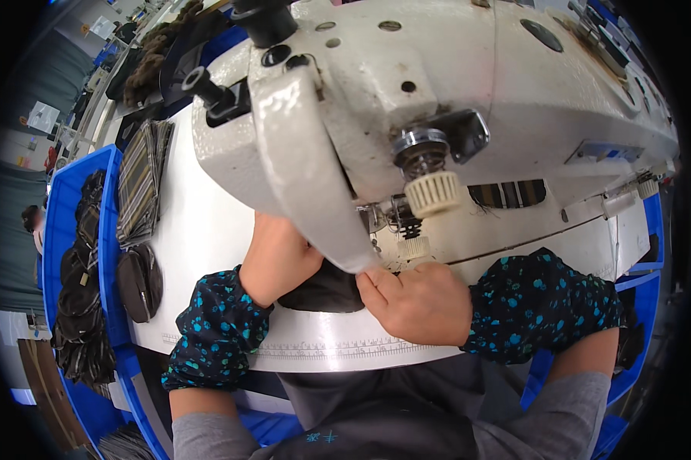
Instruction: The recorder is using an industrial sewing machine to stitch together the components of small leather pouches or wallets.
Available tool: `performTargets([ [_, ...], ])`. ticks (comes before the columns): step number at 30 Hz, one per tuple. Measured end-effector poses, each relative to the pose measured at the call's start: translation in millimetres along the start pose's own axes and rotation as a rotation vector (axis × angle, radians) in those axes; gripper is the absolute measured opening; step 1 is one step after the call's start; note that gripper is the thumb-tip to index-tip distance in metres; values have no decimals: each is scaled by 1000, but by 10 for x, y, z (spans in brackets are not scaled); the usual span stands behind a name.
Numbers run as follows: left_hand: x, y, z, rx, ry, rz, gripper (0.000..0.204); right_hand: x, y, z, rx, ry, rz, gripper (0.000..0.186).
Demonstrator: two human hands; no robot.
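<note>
A piece of black fabric (326,290) with a curved near edge lies on the white table under the head of a sewing machine (361,100). On its left side my left hand (279,257) is curled against the fabric, its fingertips partly hidden by the white curved lever (296,146). My right hand (422,305) is closed, pinching the fabric's right edge between thumb and forefinger close to the lever's lower end. The needle area (376,218) shows only partly behind the lever. Both forearms wear dark sleeve covers with blue spots.
Left of the table, a blue bin (111,172) holds dark pouches (81,284). A stack of striped fabric (142,180) and a round black pouch (139,284) lie at the table's left edge. Behind the needle area lies a striped piece (508,194). Another blue bin (646,307) stands right.
</note>
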State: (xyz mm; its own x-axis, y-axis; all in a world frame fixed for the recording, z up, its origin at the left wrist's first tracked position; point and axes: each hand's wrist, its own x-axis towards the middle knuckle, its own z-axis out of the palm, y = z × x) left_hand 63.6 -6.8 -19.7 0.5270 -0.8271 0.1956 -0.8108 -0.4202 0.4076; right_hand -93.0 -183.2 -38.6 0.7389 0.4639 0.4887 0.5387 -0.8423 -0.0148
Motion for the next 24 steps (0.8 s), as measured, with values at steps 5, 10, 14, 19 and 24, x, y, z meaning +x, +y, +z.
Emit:
performTargets([
  [5, 64, -122, 146, -30, 152, 82, 20, 0, 33, 25, -120, -31, 49, 21],
  [10, 128, -320, 206, -5, 199, 27, 16, 70, 133, 99, -51, -5, 123, 10],
  [14, 161, -461, 245, 79, 210, 83, 14, 47, 212, 164, 0, 22, 108, 10],
  [19, 173, -557, 329, 38, 205, 62, 14, 39, 236, 135, 92, -17, 145, 11],
  [24, -67, -374, 44, 76, 196, -7, 16, 103, 177, 127, 120, -74, 188, 22],
])
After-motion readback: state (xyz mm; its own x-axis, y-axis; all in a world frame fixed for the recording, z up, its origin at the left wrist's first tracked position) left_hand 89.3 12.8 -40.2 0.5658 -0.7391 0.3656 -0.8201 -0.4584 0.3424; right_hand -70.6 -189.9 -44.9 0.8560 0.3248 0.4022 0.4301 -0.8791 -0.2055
